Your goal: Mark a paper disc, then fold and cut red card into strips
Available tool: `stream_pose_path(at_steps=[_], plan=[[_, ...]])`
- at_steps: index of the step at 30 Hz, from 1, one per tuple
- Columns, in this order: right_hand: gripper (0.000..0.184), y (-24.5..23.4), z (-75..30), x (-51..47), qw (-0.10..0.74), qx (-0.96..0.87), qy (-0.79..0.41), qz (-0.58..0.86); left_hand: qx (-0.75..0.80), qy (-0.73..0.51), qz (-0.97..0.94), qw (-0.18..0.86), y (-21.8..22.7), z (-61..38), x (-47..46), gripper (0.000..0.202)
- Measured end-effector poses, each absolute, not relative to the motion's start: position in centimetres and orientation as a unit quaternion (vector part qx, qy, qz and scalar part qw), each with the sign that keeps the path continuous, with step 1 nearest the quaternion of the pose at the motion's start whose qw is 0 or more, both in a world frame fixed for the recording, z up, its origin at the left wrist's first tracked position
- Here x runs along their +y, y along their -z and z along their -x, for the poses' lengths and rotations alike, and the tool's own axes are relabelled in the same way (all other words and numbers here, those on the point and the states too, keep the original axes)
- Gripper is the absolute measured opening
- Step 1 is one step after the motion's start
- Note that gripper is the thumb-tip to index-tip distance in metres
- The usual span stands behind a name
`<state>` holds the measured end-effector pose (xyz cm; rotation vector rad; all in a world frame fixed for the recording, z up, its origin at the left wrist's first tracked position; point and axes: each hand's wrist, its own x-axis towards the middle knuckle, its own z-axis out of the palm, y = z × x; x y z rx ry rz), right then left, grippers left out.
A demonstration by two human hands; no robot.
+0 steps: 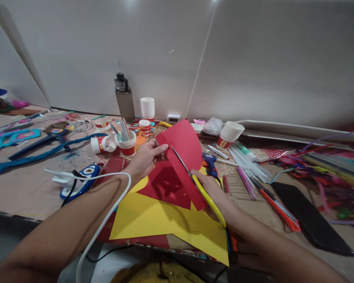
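- While the left hand (146, 159) pinched the red paper (186, 141) at its left edge, thumb on top and fingers beneath, the right hand (211, 188) was closed around the yellow handles of the scissors (207, 196).
- The red paper was held up, tilted, above the middle of the table's near edge, with the blades lying against it and pointing up toward the left thumb; how far they were parted, I cannot tell.
- A narrow red strip ran along the near side of the blades, down to the right hand.
- Below lay a lower red sheet (165, 188), shadowed, on top of the yellow paper (153, 220), whose near corner overhung the table (20, 198).
- A white cable (107, 214) looped across the left forearm, and a blue power strip (90, 173) lay to the left of it.
- Just beyond the left hand stood a cup (126, 150) of pens, with a tipped cup (97, 145) beside it.
- Near the right hand lay a glue gun (211, 163); farther right were a purple marker (246, 182), a red knife (279, 208) and a black slab (312, 218).
- At the back, a bottle (125, 103) stood upright by the wall (165, 59).
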<state>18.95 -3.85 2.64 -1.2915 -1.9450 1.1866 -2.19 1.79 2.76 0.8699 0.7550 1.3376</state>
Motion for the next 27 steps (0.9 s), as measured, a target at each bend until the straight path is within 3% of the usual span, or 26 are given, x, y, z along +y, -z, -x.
stream_pose_path(at_steps=[7, 27], plan=[[0.007, -2.6, -18.4, -4.2, 0.279, -0.677, -0.487, 0.477, 0.337, -0.581, -0.372, 0.641, -2.6, 2.3, 1.8, 0.022], [0.005, -3.7, -18.8, -3.9, 0.221, -0.743, -0.414, 0.477, 0.329, -0.575, -0.391, 0.639, -2.4, 2.1, 1.8, 0.019]])
